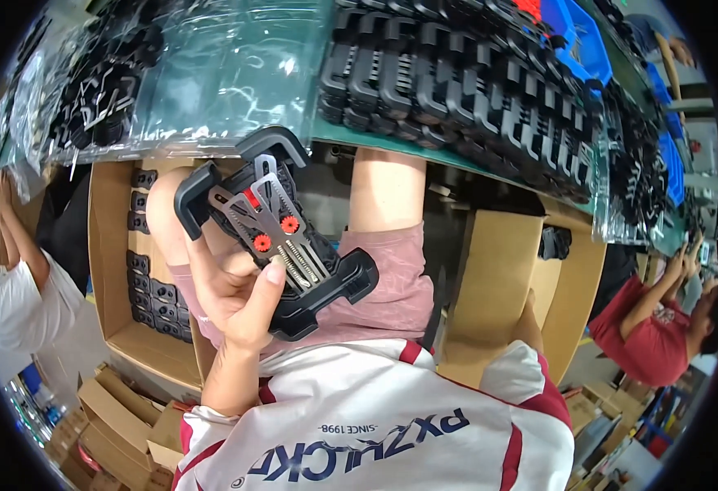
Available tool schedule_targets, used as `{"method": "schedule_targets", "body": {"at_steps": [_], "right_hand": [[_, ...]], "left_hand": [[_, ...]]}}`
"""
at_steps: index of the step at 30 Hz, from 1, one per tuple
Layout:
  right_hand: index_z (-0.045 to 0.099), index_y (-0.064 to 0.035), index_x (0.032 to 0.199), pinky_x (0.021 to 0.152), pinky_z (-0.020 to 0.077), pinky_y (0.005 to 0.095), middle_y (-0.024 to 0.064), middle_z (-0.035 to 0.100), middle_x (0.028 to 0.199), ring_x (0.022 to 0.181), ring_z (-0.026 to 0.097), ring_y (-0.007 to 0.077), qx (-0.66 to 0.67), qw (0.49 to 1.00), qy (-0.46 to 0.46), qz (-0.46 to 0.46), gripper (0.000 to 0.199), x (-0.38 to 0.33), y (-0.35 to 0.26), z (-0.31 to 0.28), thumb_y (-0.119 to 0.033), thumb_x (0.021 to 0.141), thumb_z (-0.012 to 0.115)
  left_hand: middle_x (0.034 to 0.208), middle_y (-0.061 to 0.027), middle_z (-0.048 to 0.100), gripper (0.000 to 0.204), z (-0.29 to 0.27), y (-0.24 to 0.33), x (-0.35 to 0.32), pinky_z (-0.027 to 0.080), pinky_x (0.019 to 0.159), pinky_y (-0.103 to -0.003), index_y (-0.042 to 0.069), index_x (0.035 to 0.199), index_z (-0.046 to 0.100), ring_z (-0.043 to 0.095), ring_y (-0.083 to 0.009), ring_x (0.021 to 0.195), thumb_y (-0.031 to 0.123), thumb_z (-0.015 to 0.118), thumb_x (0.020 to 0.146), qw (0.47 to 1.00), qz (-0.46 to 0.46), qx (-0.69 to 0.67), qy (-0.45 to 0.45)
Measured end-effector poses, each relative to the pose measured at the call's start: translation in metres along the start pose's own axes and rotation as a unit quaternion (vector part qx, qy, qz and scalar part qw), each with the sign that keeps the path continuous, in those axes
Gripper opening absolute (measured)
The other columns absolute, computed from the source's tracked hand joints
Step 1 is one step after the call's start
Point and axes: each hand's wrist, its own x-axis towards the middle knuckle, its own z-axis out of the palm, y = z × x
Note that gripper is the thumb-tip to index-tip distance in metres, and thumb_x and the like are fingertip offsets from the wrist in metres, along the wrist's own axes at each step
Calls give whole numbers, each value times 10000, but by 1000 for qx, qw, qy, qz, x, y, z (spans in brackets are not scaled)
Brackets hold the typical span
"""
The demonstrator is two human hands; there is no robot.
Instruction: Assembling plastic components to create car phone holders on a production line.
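Observation:
My left hand (232,299) is closed round a black plastic phone-holder clamp (281,233), held above my lap with its back side up. Metal link plates, two small red gears and a pair of springs show on that side. My thumb presses near the springs, and the fingers pass underneath. On the right, my right forearm (528,329) reaches down into an open cardboard box (568,315). The hand at its end is hidden by the box, so its fingers do not show. A few black parts (555,243) lie at that box's far end.
Rows of stacked black clamps (449,78) line the green table (375,141). Clear plastic sheeting (228,78) covers its left side, beside loose black parts (101,94). A blue bin (576,41) stands behind. Another cardboard box (117,303) with black parts is at left. People work on both sides.

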Motion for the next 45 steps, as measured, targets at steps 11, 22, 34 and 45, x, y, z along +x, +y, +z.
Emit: {"method": "schedule_targets", "body": {"at_steps": [11, 22, 34, 45], "right_hand": [[583, -65, 923, 439, 430, 221, 47, 581, 687, 512, 532, 103, 749, 662, -11, 15, 264, -21, -48, -252, -329, 919, 596], [456, -97, 1282, 499, 416, 186, 138, 608, 1050, 649, 552, 146, 741, 282, -609, 26, 374, -199, -238, -194, -236, 946, 546], [326, -39, 1399, 755, 490, 383, 227, 510, 1255, 1000, 572, 318, 700, 345, -587, -216, 628, -277, -382, -266, -364, 915, 558], [272, -31, 1428, 1052, 368, 453, 215, 429, 1349, 1216, 470, 360, 551, 509, -279, -600, 849, -334, -431, -244, -184, 748, 757]], "left_hand": [[853, -117, 659, 645, -23, 2, 3, 275, 477, -104, -50, 1392, 291, 421, -40, 503, -18, 543, 799, 987, -55, 58, 142], [977, -142, 650, 475, -46, 8, 1, 299, 494, -117, 1, 1288, 414, 434, -42, 535, -32, 531, 828, 985, -83, 26, 151], [703, -4, 498, 306, -63, 8, -15, 386, 533, -148, -10, 1132, 475, 460, -52, 567, -51, 580, 848, 966, -111, -80, 220], [964, -102, 625, 346, -58, 7, -29, 464, 635, -179, -11, 1194, 471, 588, -120, 761, -77, 529, 859, 969, 29, 30, 243]]}}
